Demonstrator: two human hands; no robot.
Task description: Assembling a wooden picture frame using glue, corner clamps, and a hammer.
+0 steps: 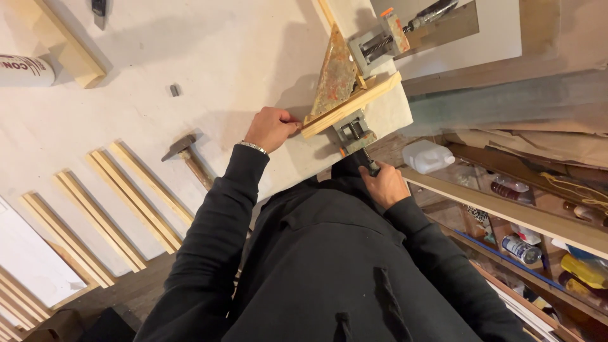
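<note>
Surface: pale board worktop (190, 57) filling the left and middle of the view, its corner by the person's waist; cluttered shelves (538, 215) running off low to the right.
Work piece: wooden strip (351, 104) lying at the worktop's corner, meeting a second short piece at an angle inside a grey corner clamp (370, 47); a worn, rust-stained triangular plate (334, 76) is sitting against the joint.
Left hand: left hand (271, 128) is curling shut into a loose fist, fingertips pressing on the near end of the wooden strip, bracelet at the wrist.
Right hand: right hand (385, 185) is closing around the dark clamp handle (367, 161) just under the table edge; fingers wrapped, thumb side up.
Step, as I judge it: looks like tightening the near screw while pinning the strip.
Doing it well: keep the left hand pushing the strip flat and tight into the clamp's fence; turn the handle slowly; watch that the joint is not creeping open; stop once snug, since soft wood would probably dent.
Risk: the strip may be sliding sideways as the screw bites; can't tell from here whether the mitre is flush.
Nearby: hammer (187, 155) lying on the worktop left of the arm; spare wooden slats (120, 202) lined up in rows; white tube (25, 69) at far left; white plastic jug (427, 155) below the corner.
</note>
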